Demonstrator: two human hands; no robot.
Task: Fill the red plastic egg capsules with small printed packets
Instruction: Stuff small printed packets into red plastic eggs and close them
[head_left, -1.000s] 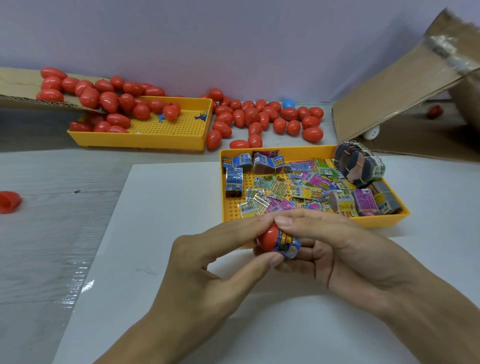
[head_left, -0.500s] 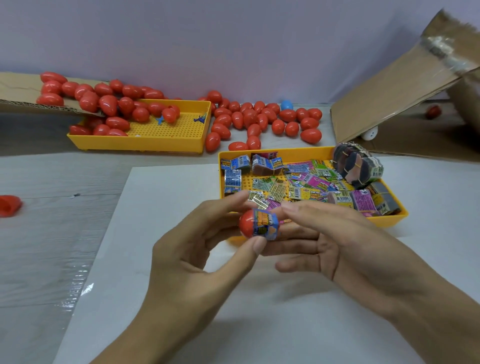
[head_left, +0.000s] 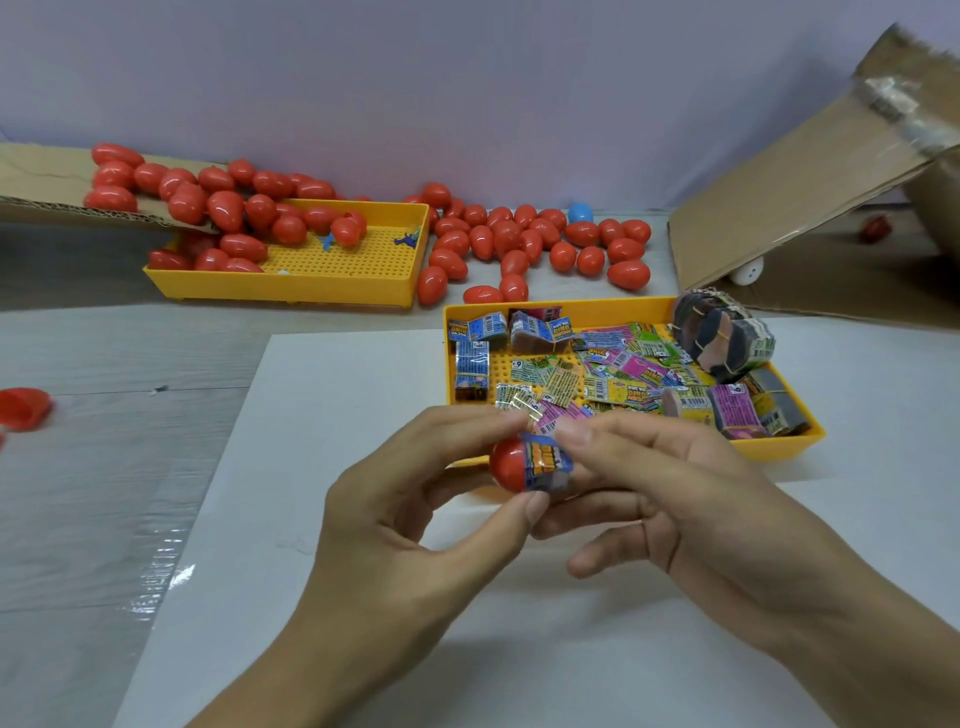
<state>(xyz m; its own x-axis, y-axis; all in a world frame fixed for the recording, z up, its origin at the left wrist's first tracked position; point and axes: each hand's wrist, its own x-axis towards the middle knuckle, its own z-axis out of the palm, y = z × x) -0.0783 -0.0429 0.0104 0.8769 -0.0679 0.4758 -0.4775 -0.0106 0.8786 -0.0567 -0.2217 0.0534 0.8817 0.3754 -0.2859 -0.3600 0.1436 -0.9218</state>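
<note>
My left hand (head_left: 415, 499) pinches a red egg capsule half (head_left: 506, 465) between thumb and forefinger, above the white sheet. A blue and orange printed packet (head_left: 545, 460) sticks out of its open side. My right hand (head_left: 675, 499) has its fingertips on that packet, pressing it at the capsule's mouth. Just behind my hands sits a yellow tray (head_left: 779, 447) full of several small printed packets (head_left: 618, 371). Several closed red egg capsules (head_left: 524, 244) lie in a heap at the back of the table.
A second yellow tray (head_left: 291, 286) at the back left holds more red eggs spilling from a cardboard flap (head_left: 41, 176). A red capsule half (head_left: 23, 408) lies at the far left. A cardboard box (head_left: 810, 171) leans at the back right. One blue egg (head_left: 580, 212) sits among the red ones.
Both hands rose slightly and shifted left with the capsule. The capsule turned so the packet faces me more, and my right fingertips moved onto the packet's top edge.
</note>
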